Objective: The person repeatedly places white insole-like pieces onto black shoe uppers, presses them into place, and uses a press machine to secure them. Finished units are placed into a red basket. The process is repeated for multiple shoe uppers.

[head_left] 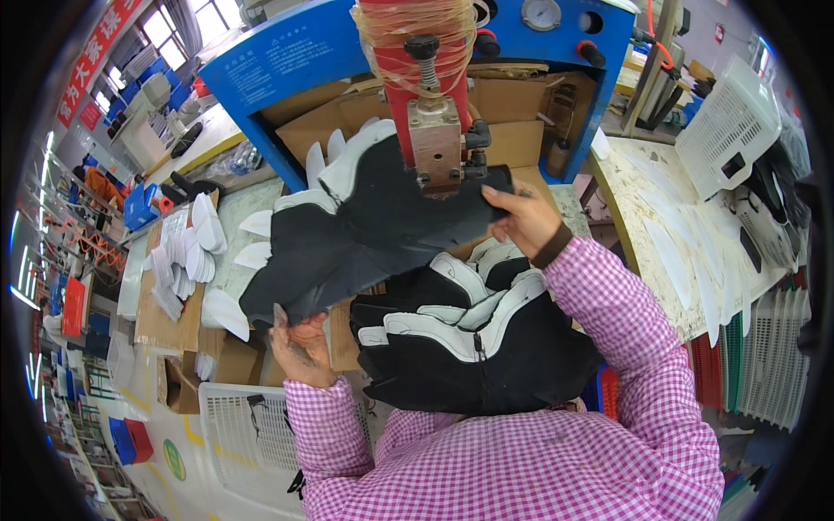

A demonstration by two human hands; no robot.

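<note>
A wide black shoe upper (373, 230) with white padded edging is stretched flat between my two hands. My left hand (300, 349) pinches its near left corner. At its right end, my right hand (524, 217) grips the edge between thumb and fingers. The metal head (437, 143) of a red and blue press comes down over the upper's right half; whether it touches the material cannot be made out. Below, against my body, lies a pile of similar black uppers (473, 369) with white linings, partly hidden by the held one.
White curved inserts (187, 253) lie heaped on cardboard at left, and long white pieces (678, 230) lie on the right table. A white plastic basket (730, 130) leans there. Another white crate (248, 434) sits low at left. The blue machine frame (295, 78) stands ahead.
</note>
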